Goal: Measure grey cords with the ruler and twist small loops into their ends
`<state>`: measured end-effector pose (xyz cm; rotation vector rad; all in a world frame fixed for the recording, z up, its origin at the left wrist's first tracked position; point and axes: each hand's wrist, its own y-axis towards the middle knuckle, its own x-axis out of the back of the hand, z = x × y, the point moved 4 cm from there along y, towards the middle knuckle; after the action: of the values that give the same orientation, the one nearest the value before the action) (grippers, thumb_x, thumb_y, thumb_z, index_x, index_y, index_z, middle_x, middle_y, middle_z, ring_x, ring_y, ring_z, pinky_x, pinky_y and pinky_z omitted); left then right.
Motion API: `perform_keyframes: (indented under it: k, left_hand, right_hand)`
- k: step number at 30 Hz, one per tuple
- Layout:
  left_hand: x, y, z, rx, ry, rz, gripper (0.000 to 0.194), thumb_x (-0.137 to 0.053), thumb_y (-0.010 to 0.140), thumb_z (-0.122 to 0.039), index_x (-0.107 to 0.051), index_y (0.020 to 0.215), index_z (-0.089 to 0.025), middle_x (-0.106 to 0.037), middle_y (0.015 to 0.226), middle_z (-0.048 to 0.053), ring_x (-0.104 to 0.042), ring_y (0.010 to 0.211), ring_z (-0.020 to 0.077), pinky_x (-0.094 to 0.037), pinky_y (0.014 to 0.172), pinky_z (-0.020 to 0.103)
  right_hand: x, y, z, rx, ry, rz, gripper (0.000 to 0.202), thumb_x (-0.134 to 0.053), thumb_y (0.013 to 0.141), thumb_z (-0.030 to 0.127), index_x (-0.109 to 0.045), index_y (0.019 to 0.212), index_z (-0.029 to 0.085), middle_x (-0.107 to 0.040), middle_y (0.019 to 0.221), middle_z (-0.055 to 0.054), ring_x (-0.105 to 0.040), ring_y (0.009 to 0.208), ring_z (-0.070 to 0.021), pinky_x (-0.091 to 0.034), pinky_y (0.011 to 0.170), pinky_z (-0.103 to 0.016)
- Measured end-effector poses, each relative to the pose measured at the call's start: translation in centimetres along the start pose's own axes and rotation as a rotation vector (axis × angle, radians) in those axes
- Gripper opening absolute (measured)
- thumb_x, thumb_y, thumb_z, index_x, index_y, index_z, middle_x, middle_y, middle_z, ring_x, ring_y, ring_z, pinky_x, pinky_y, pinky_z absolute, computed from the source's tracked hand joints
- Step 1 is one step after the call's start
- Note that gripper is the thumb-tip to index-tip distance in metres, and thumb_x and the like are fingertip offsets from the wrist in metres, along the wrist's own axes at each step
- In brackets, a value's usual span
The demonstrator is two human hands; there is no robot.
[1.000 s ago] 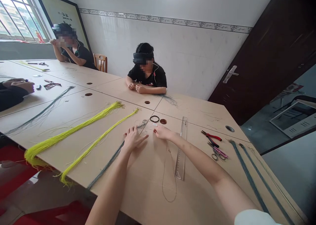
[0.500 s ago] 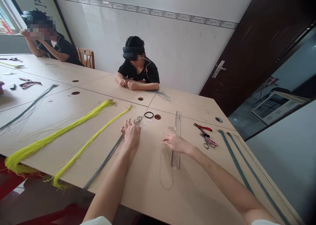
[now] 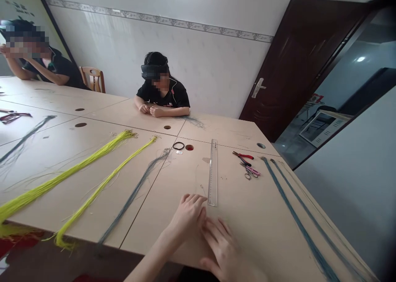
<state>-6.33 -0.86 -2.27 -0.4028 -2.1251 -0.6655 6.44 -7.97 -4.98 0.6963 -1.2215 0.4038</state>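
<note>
My left hand (image 3: 189,212) rests near the table's front edge, just below the lower end of a clear ruler (image 3: 213,172), its fingers bent together round something I cannot make out. A thin cord (image 3: 202,189) with a small loop lies just beyond these fingertips. Touching it from the right, my right hand (image 3: 220,245) lies low over the table with its fingers spread. To the left a bundle of grey-blue cords (image 3: 136,193) runs toward the front edge.
Yellow cord bundles (image 3: 77,168) lie on the left. Red-handled pliers (image 3: 244,156) and scissors (image 3: 251,171) are right of the ruler, with blue cords (image 3: 287,199) beyond. A black ring (image 3: 178,146) sits near a table hole. Two people sit across the table.
Both hands have come together nearer the front edge; my left hand has left the grey-blue bundle. My right hand has moved off the ruler. The view has shifted to the right.
</note>
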Motion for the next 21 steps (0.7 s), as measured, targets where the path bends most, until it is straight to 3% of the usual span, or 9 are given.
perform_keyframes:
  k: [3,5,7,9,11,13,16,21]
  left_hand:
    - [0.3,-3.6,-0.4,0.004,-0.029,0.045,0.026,-0.043,0.087,-0.013,-0.056,0.11,-0.017,-0.061,0.108,0.011,-0.055,0.102,0.0231,-0.042,0.09,0.041]
    - [0.7,-5.6,-0.6,-0.012,-0.043,0.079,0.025,-0.053,0.086,-0.023,-0.056,0.11,-0.02,-0.059,0.116,0.01,-0.05,0.111,0.0256,-0.04,0.094,0.042]
    - [1.0,-7.1,-1.0,-0.034,-0.052,0.104,0.037,-0.068,0.076,-0.034,-0.057,0.11,-0.022,-0.055,0.123,0.009,-0.045,0.117,0.0309,-0.037,0.097,0.046]
    - [0.9,-8.1,-1.6,-0.066,-0.063,0.121,0.047,-0.077,0.067,-0.04,-0.058,0.108,-0.023,-0.055,0.125,0.009,-0.043,0.119,0.0341,-0.035,0.098,0.049]
    - [0.5,-8.8,-2.4,-0.111,-0.083,0.124,0.028,-0.069,0.077,-0.035,-0.06,0.101,-0.024,-0.058,0.12,0.006,-0.045,0.118,0.0303,-0.036,0.097,0.046]
    - [0.0,-9.2,-3.3,-0.15,-0.117,0.11,0.009,-0.053,0.09,-0.024,-0.061,0.093,-0.023,-0.064,0.108,0.004,-0.052,0.109,0.0234,-0.039,0.093,0.04]
    - [-0.5,-10.1,-4.3,-0.159,-0.199,0.053,0.019,-0.044,0.093,-0.02,-0.061,0.086,-0.021,-0.067,0.088,0.003,-0.059,0.087,0.0174,-0.044,0.084,0.033]
    - [-0.3,-12.4,-5.3,-0.029,-0.357,-0.055,0.02,-0.041,0.094,-0.024,-0.059,0.086,-0.021,-0.065,0.068,0.001,-0.061,0.064,0.0137,-0.048,0.059,0.023]
  right_hand:
    - [-0.7,-1.6,1.1,0.084,0.03,-0.083,0.066,-0.055,0.081,0.052,-0.045,0.135,0.015,-0.054,0.129,-0.013,-0.052,0.115,-0.0311,-0.045,0.095,-0.046]
    - [-1.1,-2.3,1.6,0.097,0.055,-0.157,0.049,-0.053,0.086,0.039,-0.051,0.128,0.015,-0.06,0.121,-0.013,-0.056,0.108,-0.0289,-0.046,0.093,-0.044]
    - [-1.3,-2.8,2.1,0.084,0.089,-0.22,0.029,-0.046,0.089,0.02,-0.059,0.114,0.018,-0.066,0.106,-0.01,-0.059,0.097,-0.0246,-0.047,0.09,-0.041]
    - [-1.2,-3.1,2.7,0.082,0.125,-0.254,0.026,-0.041,0.088,0.009,-0.062,0.097,0.02,-0.067,0.09,-0.006,-0.06,0.084,-0.0206,-0.049,0.084,-0.037]
    - [-0.8,-3.2,3.1,0.082,0.152,-0.268,0.026,-0.038,0.088,0.006,-0.059,0.085,0.021,-0.064,0.08,-0.005,-0.057,0.075,-0.0188,-0.049,0.078,-0.036]
    - [0.0,-3.3,3.1,0.067,0.174,-0.28,0.024,-0.038,0.089,0.008,-0.055,0.08,0.021,-0.061,0.074,-0.004,-0.054,0.07,-0.0179,-0.048,0.069,-0.035]
    - [2.1,-3.5,2.1,0.047,0.201,-0.3,0.021,-0.039,0.092,0.013,-0.052,0.077,0.02,-0.057,0.07,-0.004,-0.051,0.066,-0.0165,-0.045,0.062,-0.032]
    - [5.9,-4.3,-1.2,0.063,0.26,-0.31,0.016,-0.046,0.093,0.024,-0.055,0.081,0.018,-0.06,0.076,-0.005,-0.054,0.076,-0.0169,-0.044,0.073,-0.033]
